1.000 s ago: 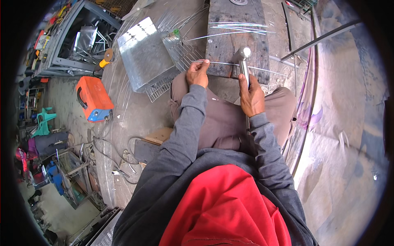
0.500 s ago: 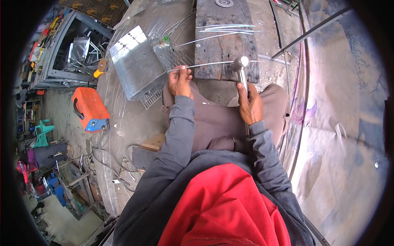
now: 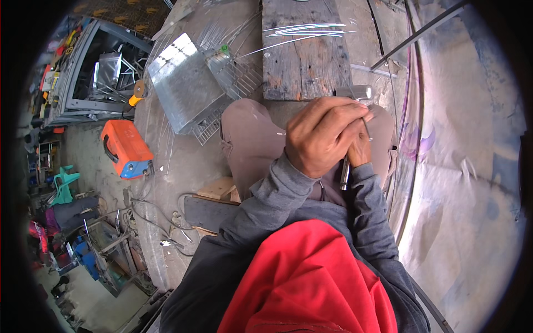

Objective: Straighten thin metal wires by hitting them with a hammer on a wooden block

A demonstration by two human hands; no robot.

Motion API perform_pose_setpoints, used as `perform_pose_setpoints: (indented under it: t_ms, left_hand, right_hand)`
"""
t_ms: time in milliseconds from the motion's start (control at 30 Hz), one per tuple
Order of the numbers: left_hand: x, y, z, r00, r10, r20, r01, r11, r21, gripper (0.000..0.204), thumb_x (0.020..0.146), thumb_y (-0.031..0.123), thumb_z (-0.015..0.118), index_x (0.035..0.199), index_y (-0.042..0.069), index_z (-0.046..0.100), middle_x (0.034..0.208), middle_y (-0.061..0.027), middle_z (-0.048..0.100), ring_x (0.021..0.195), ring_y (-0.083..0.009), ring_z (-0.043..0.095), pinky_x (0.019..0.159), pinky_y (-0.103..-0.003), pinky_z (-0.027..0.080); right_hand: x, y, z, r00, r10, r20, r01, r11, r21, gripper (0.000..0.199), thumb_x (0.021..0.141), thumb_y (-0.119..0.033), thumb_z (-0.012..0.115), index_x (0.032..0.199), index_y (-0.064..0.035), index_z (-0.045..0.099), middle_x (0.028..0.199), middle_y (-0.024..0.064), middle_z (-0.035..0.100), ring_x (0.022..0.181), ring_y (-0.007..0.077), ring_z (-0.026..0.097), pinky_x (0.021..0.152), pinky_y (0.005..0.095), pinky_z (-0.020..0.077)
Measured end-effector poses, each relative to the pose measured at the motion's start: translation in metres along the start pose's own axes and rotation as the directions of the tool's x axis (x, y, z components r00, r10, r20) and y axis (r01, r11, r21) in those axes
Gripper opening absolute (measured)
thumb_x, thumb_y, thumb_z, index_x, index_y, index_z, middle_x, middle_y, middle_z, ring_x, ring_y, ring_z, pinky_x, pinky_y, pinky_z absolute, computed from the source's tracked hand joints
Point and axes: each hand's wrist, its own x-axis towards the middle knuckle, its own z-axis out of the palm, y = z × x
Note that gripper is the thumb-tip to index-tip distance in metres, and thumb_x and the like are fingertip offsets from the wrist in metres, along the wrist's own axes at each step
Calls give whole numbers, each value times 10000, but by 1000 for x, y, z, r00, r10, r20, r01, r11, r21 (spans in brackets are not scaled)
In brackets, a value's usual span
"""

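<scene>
Far and central lies a wooden board [image 3: 305,66]; left of it stands a metal box [image 3: 186,86], and farther left an orange machine [image 3: 127,149]. At the board's near right corner is a hammer [image 3: 361,93]. The right hand [image 3: 362,149], mostly hidden, is closed round its handle. The left hand [image 3: 322,133] curls over it, what it pinches unclear. Thin wires [image 3: 319,25] cross the board's far part.

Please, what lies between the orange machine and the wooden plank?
In the head view, the silvery metal box and a wire grid lie between them.
</scene>
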Motion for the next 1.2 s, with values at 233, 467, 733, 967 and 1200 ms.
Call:
perform_pose_setpoints:
  t_ms: [233,467,733,967,1200]
  left_hand:
    - [8,4,15,997,-80,-19,79,996,-37,236,761,22,840,941,24,688,915,-82,731,790,-170,713,623,-270,559]
    - [12,0,16,994,-98,-45,95,994,-53,236,764,15,837,947,22,687,927,-74,739,797,-155,715,610,-254,558]
    - [16,-6,7,998,-38,-45,39,999,16,234,767,0,832,958,24,698,935,-73,737,793,-153,711,613,-255,561]
    - [16,-6,0,997,-66,-39,66,998,5,218,783,-18,817,956,1,686,923,-119,730,795,-159,709,646,-260,577]
    - [-20,-48,-47,897,-353,-267,319,934,-162,240,920,5,682,1085,-28,511,1038,-202,675,885,-243,710,771,-343,624]
  right_hand:
    - [0,1,4,995,-98,35,94,992,90,426,1059,-455,425,989,-40,491,597,11,471,381,95,428,329,260,350]
    - [-7,-16,8,1000,12,-17,-10,996,87,445,1057,-474,418,981,-43,502,592,11,465,379,100,426,336,265,352]
    - [-6,-4,12,985,170,32,-172,981,89,484,1039,-485,470,1100,-14,561,652,40,510,495,134,486,453,319,416]
    - [-7,-2,13,997,74,-12,-74,997,-3,497,1033,-496,474,1072,-10,572,758,103,555,723,191,538,690,368,458]
    - [-3,6,13,984,-155,-87,140,977,-162,453,1038,-488,474,1038,-40,545,598,-10,444,432,99,416,397,298,341]
